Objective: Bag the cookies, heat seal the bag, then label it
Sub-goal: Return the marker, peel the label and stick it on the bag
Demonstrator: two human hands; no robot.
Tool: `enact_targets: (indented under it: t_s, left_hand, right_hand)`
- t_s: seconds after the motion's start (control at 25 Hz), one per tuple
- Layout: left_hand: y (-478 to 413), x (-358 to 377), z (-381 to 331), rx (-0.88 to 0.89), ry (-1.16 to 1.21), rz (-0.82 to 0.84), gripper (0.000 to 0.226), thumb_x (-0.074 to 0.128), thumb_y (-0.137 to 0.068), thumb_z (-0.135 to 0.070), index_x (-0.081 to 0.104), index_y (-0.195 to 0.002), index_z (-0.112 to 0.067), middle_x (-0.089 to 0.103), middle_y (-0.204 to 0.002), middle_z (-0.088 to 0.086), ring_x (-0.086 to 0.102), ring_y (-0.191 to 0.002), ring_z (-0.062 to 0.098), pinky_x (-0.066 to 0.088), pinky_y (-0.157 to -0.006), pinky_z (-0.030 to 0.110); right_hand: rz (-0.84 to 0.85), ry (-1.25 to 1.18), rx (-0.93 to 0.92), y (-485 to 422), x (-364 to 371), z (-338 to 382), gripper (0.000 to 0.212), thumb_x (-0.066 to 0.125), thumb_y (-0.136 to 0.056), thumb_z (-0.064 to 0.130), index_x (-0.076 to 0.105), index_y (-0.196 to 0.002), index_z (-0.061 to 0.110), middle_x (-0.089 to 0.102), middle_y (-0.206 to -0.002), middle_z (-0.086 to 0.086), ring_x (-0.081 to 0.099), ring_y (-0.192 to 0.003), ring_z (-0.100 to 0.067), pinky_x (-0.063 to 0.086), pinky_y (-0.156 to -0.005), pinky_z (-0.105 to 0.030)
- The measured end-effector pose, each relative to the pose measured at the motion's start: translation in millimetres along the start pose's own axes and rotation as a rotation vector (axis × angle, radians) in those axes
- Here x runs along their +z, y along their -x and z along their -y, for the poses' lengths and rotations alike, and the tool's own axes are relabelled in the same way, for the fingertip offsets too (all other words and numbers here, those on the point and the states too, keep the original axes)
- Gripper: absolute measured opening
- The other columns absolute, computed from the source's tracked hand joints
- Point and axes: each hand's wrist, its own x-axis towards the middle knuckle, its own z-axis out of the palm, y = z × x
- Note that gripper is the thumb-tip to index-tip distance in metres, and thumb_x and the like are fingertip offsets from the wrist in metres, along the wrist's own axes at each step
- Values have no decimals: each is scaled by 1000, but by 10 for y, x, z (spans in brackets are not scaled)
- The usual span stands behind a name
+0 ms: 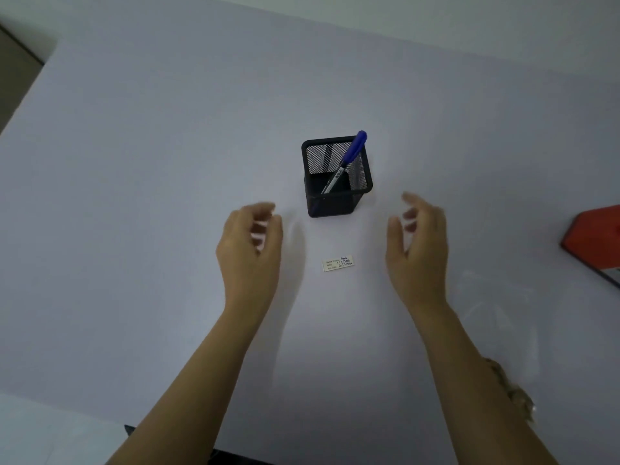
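Observation:
A small white label [338, 263] with handwriting lies flat on the pale table, between my two hands. My left hand [251, 241] hovers to its left with fingers loosely curled and holds nothing. My right hand [417, 243] hovers to its right, fingers relaxed, also holding nothing. A clear plastic bag [500, 317] lies on the table right of my right forearm; brown cookies [513, 391] show at its near end, partly hidden by that arm. Both hands are motion-blurred.
A black mesh pen holder [337, 177] stands just beyond the label, with a blue-capped marker [349, 156] leaning in it. A red device [595, 241] sits at the right edge. The table's [151, 196] front edge runs near the bottom.

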Motion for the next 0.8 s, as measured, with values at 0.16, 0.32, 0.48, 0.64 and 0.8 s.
enact_targets:
  t_s: [0.16,0.32,0.48,0.64,0.8]
  left_hand:
    - [260,182,398,180,-292,362,22,64,-87,-25,71,-103,-13,61,-93,4,55,-74,15,49,-70,24]
    - [281,327,456,330,-433,379,28,62,-83,-30,71,-105,-15,59,-86,6,57,-75,23,49,-63,38]
    - [243,370,447,343,-364,407,16,67,-81,-18,72,-95,-12,60,-84,6,56,-74,22,47,-63,36]
    - [191,319,301,230,-240,511,5,68,-83,-14,71,-86,-11,65,-80,2,51,-68,11,40,-64,14]
    - [103,207,194,-18,-93,603,6,66,-86,-26,70,-85,-22,64,-71,-8,51,-60,2,40,-58,9]
  right_hand:
    - [354,203,-80,379,90,-181,39,56,-85,35,60,-120,19,47,-102,-1,50,-91,-19,47,-80,-37]
    - [348,281,-104,393,113,-164,34,67,-83,32,65,-115,21,53,-103,-6,51,-89,-21,45,-73,-36]
    - [338,214,-84,376,139,-125,19,70,-81,25,70,-99,20,54,-102,-4,49,-90,-17,46,-75,-35]
    - [383,-27,20,361,112,-49,5,68,-83,15,68,-88,13,64,-90,1,60,-85,-11,50,-77,-23]
    - [386,-357,332,334,49,83,7,68,-83,13,69,-89,17,71,-84,8,67,-77,-3,50,-72,-11]
